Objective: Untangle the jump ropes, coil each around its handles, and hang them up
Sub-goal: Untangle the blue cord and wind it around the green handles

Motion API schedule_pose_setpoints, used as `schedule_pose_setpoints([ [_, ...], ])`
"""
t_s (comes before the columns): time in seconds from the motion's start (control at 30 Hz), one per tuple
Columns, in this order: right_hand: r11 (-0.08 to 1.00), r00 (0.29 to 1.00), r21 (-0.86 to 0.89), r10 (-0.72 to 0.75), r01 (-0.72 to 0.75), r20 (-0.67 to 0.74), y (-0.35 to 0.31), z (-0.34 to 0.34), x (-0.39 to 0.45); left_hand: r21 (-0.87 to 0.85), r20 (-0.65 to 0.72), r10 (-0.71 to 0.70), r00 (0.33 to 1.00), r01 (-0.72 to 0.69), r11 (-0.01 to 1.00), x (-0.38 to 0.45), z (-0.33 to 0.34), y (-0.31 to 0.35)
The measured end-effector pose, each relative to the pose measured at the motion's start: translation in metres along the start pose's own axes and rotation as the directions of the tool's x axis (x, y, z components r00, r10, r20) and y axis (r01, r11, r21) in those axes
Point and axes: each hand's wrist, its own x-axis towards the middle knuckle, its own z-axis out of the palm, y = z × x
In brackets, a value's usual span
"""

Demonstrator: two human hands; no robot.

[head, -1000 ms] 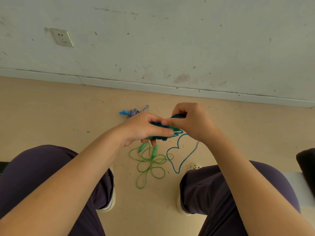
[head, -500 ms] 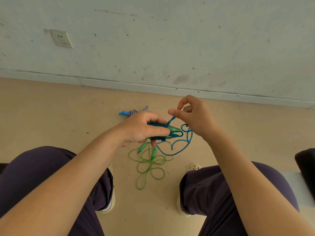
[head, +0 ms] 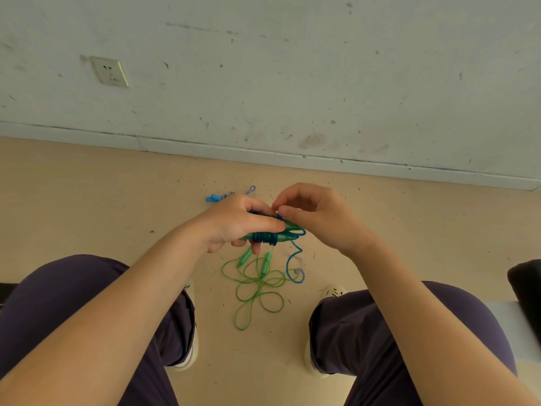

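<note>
What my hands and the frame edges hide from me

My left hand (head: 237,222) covers most of the teal plastic handles wound with dark blue cord (head: 268,238); my right hand's (head: 319,218) fingertips hide where the cord meets them. The blue-handled striped rope (head: 218,197) vanishes behind my left hand. A black object (head: 527,288) is cut off at the right edge.

Left hand (head: 234,222): forearm entering from 7 o'clock, fingers curled in a grip, thumb laid along top. Right hand (head: 319,213): forearm entering from 5 o'clock, fingers arched, thumb and forefinger pinched together just beside left thumb tip.
</note>
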Motion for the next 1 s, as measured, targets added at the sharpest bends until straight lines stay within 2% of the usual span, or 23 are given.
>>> schedule_pose_setpoints([
  [0.2, 0.994, 0.999, 0.099, 0.031, -0.034, 0.028, 0.0, -0.004, -0.001, -0.145, -0.008, 0.026, 1.0, -0.027, 0.989, 0.0, -0.003, 0.002],
  [0.33, 0.976, 0.993, 0.2, 0.067, -0.086, 0.098, 0.002, -0.004, -0.001, -0.206, -0.031, 0.105, 0.994, -0.109, 0.972, 0.002, -0.005, 0.001],
  [0.43, 0.936, 0.989, 0.328, 0.093, -0.126, 0.115, 0.002, -0.003, -0.001, -0.253, -0.137, 0.156, 0.978, -0.187, 0.949, 0.005, -0.002, 0.0],
  [0.57, 0.925, 0.983, 0.366, 0.037, -0.102, 0.181, 0.003, 0.005, -0.001, -0.354, -0.279, 0.174, 0.945, -0.269, 0.896, 0.007, 0.001, 0.0],
  [0.7, 0.945, 0.991, 0.304, 0.097, -0.122, 0.096, 0.003, 0.01, 0.001, -0.442, -0.34, 0.178, 0.923, -0.324, 0.836, 0.01, 0.004, 0.0],
  [0.83, 0.98, 0.985, 0.095, 0.173, -0.173, 0.006, 0.002, 0.015, 0.002, -0.529, -0.33, 0.172, 0.928, -0.332, 0.781, 0.009, 0.003, 0.003],
  [0.93, 0.979, 0.98, -0.06, 0.189, -0.193, -0.061, 0.001, 0.019, 0.003, -0.552, -0.266, 0.195, 0.944, -0.315, 0.772, 0.01, 0.01, 0.004],
  [1.0, 0.978, 0.981, -0.086, 0.187, -0.19, -0.048, 0.0, 0.021, 0.002, -0.525, -0.307, 0.177, 0.935, -0.321, 0.788, 0.014, 0.012, 0.003],
])
